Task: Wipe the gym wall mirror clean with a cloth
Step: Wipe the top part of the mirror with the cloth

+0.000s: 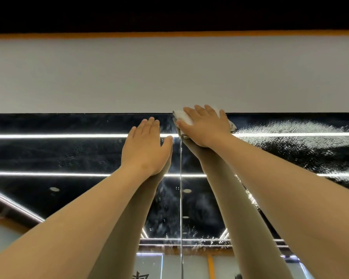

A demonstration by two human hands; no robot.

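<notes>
While both arms reach up, the right hand (205, 125) presses a white cloth (182, 117) flat-fingered against the top edge of the mirror (69, 152), just right of the vertical seam (181, 198). The left hand (145, 146) lies flat, fingers straight, on the glass left of that seam. Droplets (290, 135) speckle the mirror to the right.

- Mirror (69, 154), left panel: open glass from the left hand (145, 146) out to the picture's edge.
- Right panel: open glass beyond the right hand (206, 125), speckled with droplets (290, 137).
- Obstacle: the left hand lies flat on the glass just beside the cloth (184, 117), barring the way leftward. Only a narrow gap at the seam (181, 198) parts them.
- Above: the cloth overlaps the mirror's top edge, with bare wall (169, 77) over it.
</notes>
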